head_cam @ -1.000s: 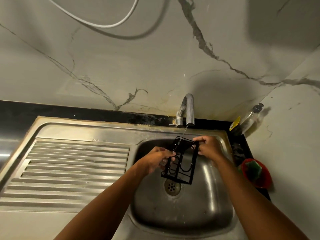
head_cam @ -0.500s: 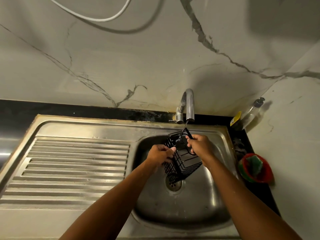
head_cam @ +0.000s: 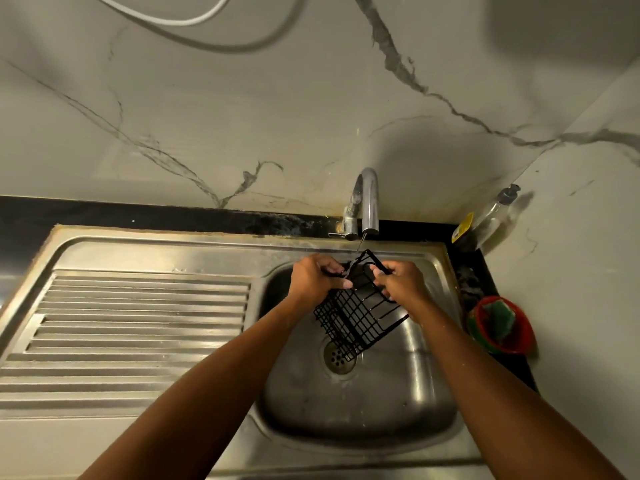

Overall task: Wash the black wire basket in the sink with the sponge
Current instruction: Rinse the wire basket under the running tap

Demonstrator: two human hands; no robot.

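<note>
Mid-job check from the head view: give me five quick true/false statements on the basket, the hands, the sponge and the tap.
1. Both hands, left hand and right hand, hold the wire basket. True.
2. The basket rests flat on the sink floor. False: it is held tilted above the drain.
3. The sponge is in the right hand. False: it sits in the red bowl beside the sink.
4. A thin stream runs from the tap. True.
5. Dishes sit on the draining board. False: it is bare.

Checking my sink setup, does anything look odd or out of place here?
The sponge sits unused in the red bowl right of the sink, while both hands hold the black wire basket tilted under a thin tap stream.
</note>
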